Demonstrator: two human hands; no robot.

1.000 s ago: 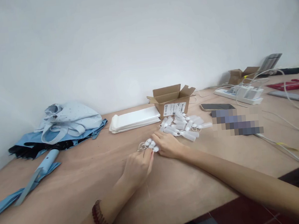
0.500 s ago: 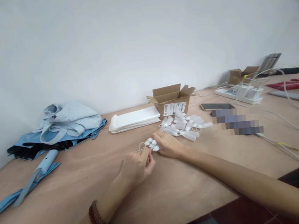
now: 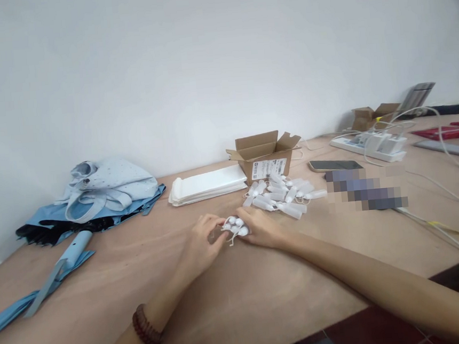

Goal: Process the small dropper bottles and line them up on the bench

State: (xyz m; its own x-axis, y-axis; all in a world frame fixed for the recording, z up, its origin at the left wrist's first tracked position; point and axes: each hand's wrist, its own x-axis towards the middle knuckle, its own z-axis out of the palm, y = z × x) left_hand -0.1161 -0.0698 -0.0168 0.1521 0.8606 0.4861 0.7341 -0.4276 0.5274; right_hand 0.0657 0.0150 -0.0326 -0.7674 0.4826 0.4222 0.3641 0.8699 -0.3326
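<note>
A bundle of small white plastic tubes (image 3: 235, 225) stands on the table with its rounded white ends towards me and thin string loops sticking out. My right hand (image 3: 260, 227) is wrapped round the bundle's right side. My left hand (image 3: 201, 244) is curved against its left side, thumb and forefinger at the tubes and strings with a gap between them. The tubes' lower parts are hidden by the hands. Just behind my right hand lies a loose pile of similar translucent tubes (image 3: 283, 194) with string loops.
Behind the pile stands an open cardboard box (image 3: 267, 158); white flat packets (image 3: 208, 183) are stacked to its left. A phone (image 3: 333, 165), a power strip (image 3: 367, 146) and white cables lie right. A blue umbrella (image 3: 73, 252) and a pale fabric bag (image 3: 109, 180) lie left.
My left hand has stopped pinching close in front of the bundle and moved back and left, its thumb and forefinger now spread at the bundle's side. The right hand keeps its hold.
</note>
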